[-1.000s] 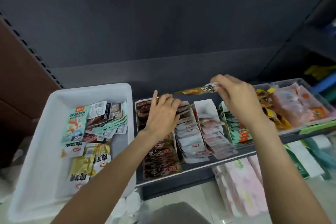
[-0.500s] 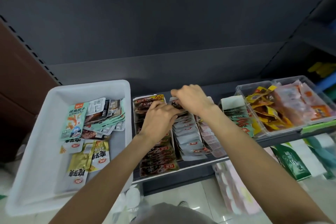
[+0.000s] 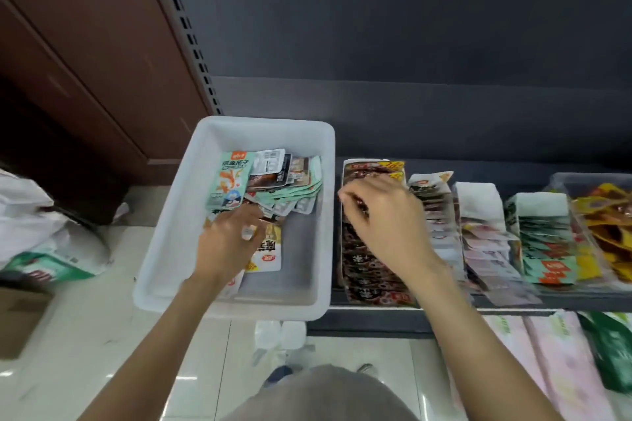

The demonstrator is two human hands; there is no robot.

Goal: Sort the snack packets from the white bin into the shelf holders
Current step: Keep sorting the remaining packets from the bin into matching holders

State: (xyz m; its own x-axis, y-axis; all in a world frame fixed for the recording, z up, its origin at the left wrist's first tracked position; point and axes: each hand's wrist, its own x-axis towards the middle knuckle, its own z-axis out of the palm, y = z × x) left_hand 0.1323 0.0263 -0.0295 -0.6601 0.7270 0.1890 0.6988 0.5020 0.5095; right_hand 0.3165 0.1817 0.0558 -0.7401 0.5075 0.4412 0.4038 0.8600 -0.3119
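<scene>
Dark shelving faces us; our left hand [image 3: 232, 243] has left the brown-packet holder [image 3: 372, 236] and now pinches a packet [image 3: 247, 232] inside the white bin [image 3: 171, 232], while our right hand [image 3: 386, 219], fingers curled and holding nothing we can see, has come over that holder.

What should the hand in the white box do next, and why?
Probably close the left hand on one packet and lift it out. Its fingers already rest on the loose packets in the white bin, but whether it grips one yet is unclear. The right hand hovers over the dark-packet holder, holding nothing visible.
</scene>
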